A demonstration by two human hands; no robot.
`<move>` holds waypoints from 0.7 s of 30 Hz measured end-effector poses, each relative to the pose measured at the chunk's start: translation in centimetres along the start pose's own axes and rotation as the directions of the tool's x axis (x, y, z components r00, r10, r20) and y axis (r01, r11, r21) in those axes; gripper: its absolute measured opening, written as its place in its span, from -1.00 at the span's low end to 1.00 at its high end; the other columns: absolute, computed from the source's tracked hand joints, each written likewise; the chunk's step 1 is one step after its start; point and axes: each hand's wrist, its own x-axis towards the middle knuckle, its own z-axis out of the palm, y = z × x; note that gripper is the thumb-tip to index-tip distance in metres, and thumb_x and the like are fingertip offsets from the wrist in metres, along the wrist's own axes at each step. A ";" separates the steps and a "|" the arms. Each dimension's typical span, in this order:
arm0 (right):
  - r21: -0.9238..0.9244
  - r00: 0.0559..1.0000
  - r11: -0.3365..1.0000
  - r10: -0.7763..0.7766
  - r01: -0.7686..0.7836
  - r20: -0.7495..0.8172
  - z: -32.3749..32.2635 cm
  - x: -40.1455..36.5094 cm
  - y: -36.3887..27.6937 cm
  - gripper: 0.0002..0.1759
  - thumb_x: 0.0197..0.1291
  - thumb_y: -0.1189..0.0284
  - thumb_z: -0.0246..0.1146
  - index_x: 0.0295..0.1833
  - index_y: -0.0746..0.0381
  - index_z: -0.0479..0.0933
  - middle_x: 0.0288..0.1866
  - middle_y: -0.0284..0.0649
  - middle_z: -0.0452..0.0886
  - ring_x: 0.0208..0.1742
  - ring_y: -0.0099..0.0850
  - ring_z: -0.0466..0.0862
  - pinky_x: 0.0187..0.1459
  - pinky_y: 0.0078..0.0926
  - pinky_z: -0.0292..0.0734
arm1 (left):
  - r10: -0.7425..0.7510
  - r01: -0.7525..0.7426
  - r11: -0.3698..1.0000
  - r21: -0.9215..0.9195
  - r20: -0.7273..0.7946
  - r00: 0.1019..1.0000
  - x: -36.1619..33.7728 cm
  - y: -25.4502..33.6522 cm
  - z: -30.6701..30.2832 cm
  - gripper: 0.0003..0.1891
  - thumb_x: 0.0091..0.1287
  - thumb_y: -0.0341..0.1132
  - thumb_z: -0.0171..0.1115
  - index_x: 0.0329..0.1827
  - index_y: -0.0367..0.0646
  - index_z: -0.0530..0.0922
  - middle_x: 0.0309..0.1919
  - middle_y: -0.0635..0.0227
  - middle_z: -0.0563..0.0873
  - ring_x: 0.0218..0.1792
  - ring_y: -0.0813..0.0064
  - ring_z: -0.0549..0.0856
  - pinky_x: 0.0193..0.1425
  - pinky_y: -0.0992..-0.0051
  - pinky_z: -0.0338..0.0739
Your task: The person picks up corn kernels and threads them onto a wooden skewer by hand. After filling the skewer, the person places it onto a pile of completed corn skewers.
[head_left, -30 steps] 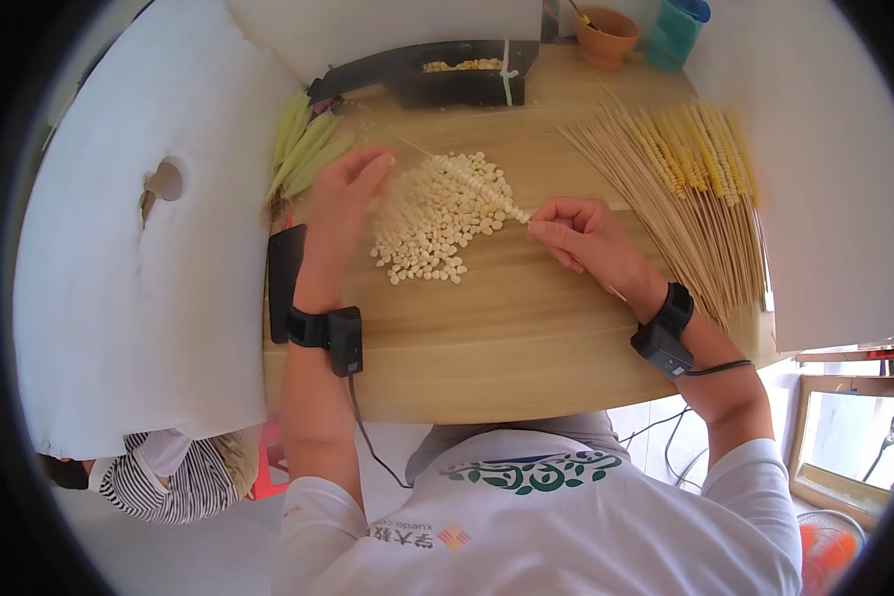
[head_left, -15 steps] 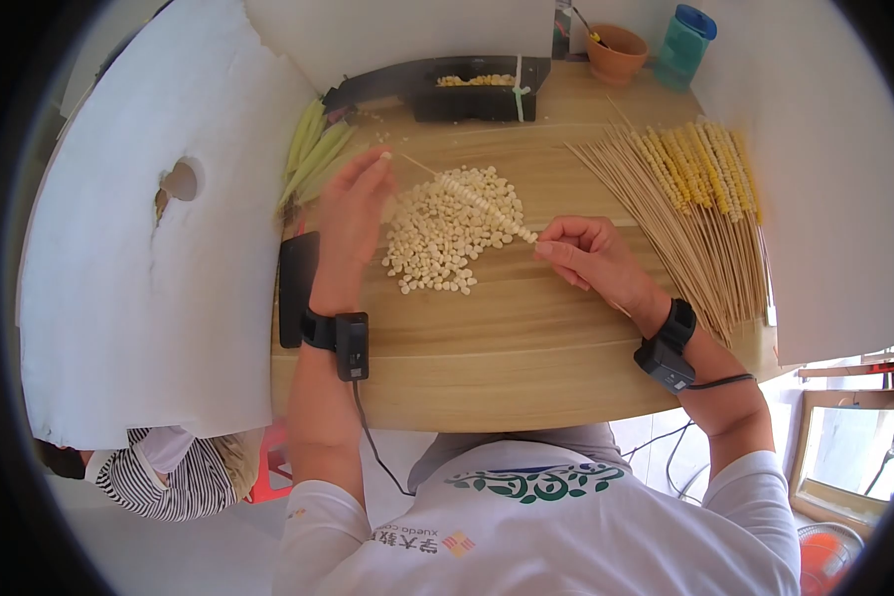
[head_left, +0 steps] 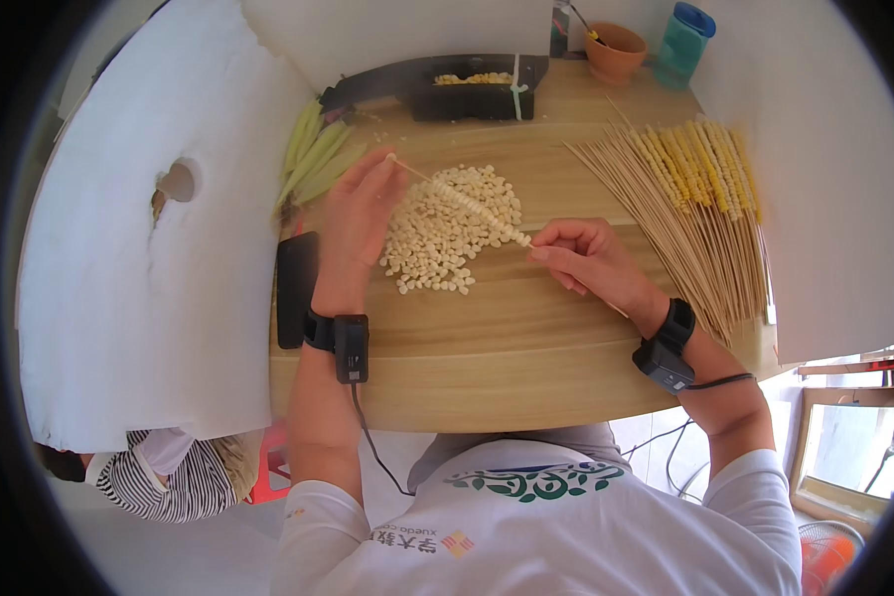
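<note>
A thin skewer point(head_left: 477, 207) threaded with pale kernels slants between my two hands, over a pile of loose pale kernels point(head_left: 432, 243). My right hand point(head_left: 591, 260) pinches its lower end, and the bare stick runs on beneath the palm. At the upper tip, my left hand point(head_left: 360, 214) holds a single kernel point(head_left: 391, 157) between thumb and finger, touching or nearly touching the point. Right of the pile lie many bare skewers point(head_left: 666, 233), beside several skewers filled with yellow and pale kernels point(head_left: 700, 169).
Green husks point(head_left: 318, 159) and a dark flat device point(head_left: 297, 288) lie at the left. A black holder with kernels point(head_left: 472, 94), a clay pot point(head_left: 616, 55) and a teal bottle point(head_left: 683, 50) stand at the back. White boards flank the table; a person in stripes point(head_left: 169, 487) is lower left.
My left hand has moved slightly right, bringing its kernel from beside the skewer to its tip. My right hand still pinches the lower end and has barely moved.
</note>
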 end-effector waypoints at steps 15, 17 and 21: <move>-0.039 1.000 0.999 -0.010 0.009 -0.012 -0.1 0.2 0.1 -0.88 0.33 0.42 0.23 -0.23 0.25 0.57 -0.67 -0.53 0.38 -0.65 -0.79 0.28 -0.63 -0.77 0.07 | -0.003 0.003 0.999 -0.044 0.001 1.000 -0.1 0.4 0.2 -0.73 0.38 -0.42 0.19 0.10 -0.32 0.56 -0.16 0.27 0.70 -0.20 0.55 0.68 -0.06 0.58 0.62; -0.041 1.000 0.999 -0.007 0.007 -0.011 -0.1 0.2 0.1 -0.87 0.33 0.42 0.23 -0.23 0.26 0.57 -0.67 -0.53 0.38 -0.65 -0.79 0.28 -0.63 -0.77 0.07 | -0.011 0.011 0.998 -0.058 0.007 1.000 -0.1 0.4 0.1 -0.73 0.38 -0.43 0.19 0.11 -0.32 0.56 -0.14 0.27 0.70 -0.19 0.55 0.67 -0.07 0.58 0.62; -0.035 1.000 0.999 -0.010 0.010 -0.007 -0.1 0.1 0.1 -0.87 0.33 0.42 0.23 -0.23 0.26 0.57 -0.66 -0.54 0.38 -0.64 -0.79 0.28 -0.62 -0.77 0.08 | -0.036 0.038 0.992 -0.120 0.021 0.999 0.2 0.3 -0.3 -0.72 0.39 -0.43 0.18 0.12 -0.33 0.54 -0.10 0.24 0.68 -0.18 0.54 0.66 -0.08 0.57 0.62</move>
